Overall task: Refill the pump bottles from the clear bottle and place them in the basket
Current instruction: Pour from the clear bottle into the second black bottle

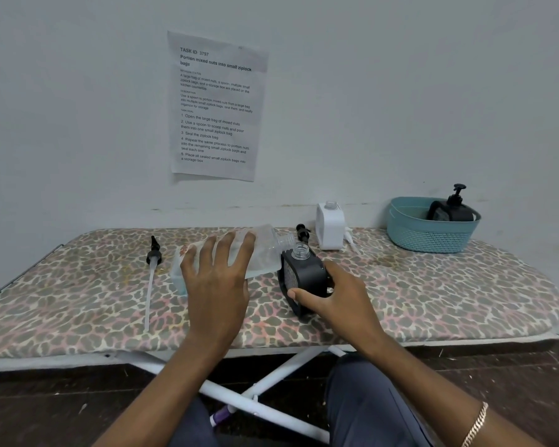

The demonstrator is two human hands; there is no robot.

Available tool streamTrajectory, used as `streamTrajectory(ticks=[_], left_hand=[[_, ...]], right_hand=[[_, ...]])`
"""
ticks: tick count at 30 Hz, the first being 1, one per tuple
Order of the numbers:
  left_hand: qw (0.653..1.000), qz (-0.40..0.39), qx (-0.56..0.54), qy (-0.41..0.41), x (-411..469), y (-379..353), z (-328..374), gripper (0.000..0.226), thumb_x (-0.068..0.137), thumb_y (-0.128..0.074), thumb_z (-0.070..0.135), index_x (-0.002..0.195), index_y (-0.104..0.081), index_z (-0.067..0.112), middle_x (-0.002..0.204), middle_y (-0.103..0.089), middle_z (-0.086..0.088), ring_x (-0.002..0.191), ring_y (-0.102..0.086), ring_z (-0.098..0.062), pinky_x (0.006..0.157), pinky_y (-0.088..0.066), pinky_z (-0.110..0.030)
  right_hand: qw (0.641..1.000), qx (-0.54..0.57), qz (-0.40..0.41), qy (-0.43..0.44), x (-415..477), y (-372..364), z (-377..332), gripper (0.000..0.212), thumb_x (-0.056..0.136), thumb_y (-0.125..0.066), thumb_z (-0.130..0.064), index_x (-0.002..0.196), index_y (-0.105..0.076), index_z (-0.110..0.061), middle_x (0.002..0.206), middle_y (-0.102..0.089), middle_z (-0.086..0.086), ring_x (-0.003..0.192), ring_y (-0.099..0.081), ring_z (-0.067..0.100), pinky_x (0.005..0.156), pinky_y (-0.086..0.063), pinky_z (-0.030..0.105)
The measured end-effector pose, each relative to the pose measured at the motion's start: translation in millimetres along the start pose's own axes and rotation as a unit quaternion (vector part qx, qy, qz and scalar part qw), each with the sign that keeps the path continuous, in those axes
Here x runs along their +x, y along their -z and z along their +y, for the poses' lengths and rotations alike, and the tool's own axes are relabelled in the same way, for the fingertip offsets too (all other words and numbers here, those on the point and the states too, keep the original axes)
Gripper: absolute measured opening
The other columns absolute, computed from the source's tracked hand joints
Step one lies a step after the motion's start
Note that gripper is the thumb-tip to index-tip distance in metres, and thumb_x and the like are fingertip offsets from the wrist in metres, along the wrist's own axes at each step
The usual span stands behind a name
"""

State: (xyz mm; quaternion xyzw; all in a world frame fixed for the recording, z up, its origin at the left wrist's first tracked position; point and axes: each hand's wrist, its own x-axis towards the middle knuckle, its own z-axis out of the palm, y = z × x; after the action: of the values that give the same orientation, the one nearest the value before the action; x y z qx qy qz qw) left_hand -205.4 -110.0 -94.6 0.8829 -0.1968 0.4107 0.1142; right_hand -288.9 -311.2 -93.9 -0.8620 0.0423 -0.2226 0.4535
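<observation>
On the board (433, 285) are three pump bottles (304, 274), one clear bottle (265, 250).

Three pump bottles: one open black bottle (304, 275), one capped black bottle (452, 211), one white bottle (329, 227). One clear bottle (262, 250). One basket (426, 237). Three loose pumps: left black pump (153, 253), rear black pump (302, 232), white pump (348, 236).

The person wears dark blue-grey cloth trousers (368, 401), visible on both legs at the bottom of the view. Both forearms (188, 366) are bare. A thin gold-coloured chain bracelet (475, 424) with flat links lies around the wrist of the right hand (339, 295).
</observation>
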Motion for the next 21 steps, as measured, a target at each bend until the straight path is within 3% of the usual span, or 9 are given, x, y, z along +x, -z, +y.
streamTrajectory(ticks=[21], left_hand=[[0.999, 0.010, 0.032, -0.011, 5.9, 3.3, 1.6, 0.087, 0.073, -0.078, -0.007, 0.151, -0.054, 0.024, 0.149, -0.057, -0.012, 0.140, -0.050, -0.040, 0.115, -0.030, -0.064]], right_hand=[[1.000, -0.003, -0.002, 0.001, 0.2, 1.1, -2.0, 0.040, 0.079, -0.086, -0.046, 0.108, -0.061, -0.036, 0.096, -0.068, -0.023, 0.092, -0.060, -0.016, 0.072, -0.045, 0.004]])
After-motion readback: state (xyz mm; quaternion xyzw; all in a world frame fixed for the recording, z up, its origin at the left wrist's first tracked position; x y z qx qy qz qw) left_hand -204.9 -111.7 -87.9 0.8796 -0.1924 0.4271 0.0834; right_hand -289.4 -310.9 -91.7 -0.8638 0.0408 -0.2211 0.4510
